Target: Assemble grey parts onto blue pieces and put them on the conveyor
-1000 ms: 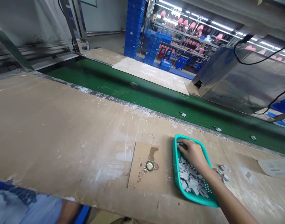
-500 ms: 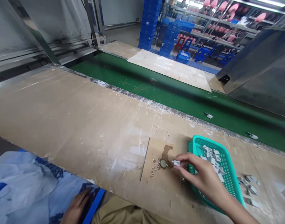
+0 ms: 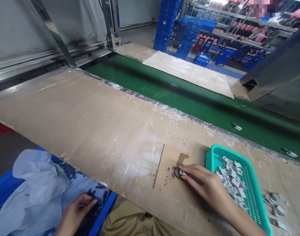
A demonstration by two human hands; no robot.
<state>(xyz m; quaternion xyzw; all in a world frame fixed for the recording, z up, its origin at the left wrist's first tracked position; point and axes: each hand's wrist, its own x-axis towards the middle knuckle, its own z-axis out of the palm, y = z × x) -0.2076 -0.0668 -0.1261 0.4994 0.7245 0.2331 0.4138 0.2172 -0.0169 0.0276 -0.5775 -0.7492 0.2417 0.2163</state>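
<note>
My right hand (image 3: 209, 188) pinches a small grey piece (image 3: 182, 172) and presses its tip into a little round cap of glue (image 3: 177, 171) on a cardboard pad (image 3: 168, 178). Just right of the hand stands a teal mesh basket (image 3: 256, 193) holding several grey pieces (image 3: 232, 182). My left hand (image 3: 75, 213) reaches down below the table edge into a blue bin (image 3: 104, 209) lined with clear plastic; its fingers lie over several small black parts (image 3: 97, 196), curled slightly.
A worn wooden worktable (image 3: 91, 124) runs left to right. Behind it lies a green conveyor belt (image 3: 189, 101) with a few grey pieces (image 3: 237, 127) on it. More loose grey pieces (image 3: 275, 206) lie right of the basket. Blue crates (image 3: 167, 23) stand far back.
My right hand left the basket with a grey piece and brought it left to the glue cap. My left hand came into view and reached into the blue bin.
</note>
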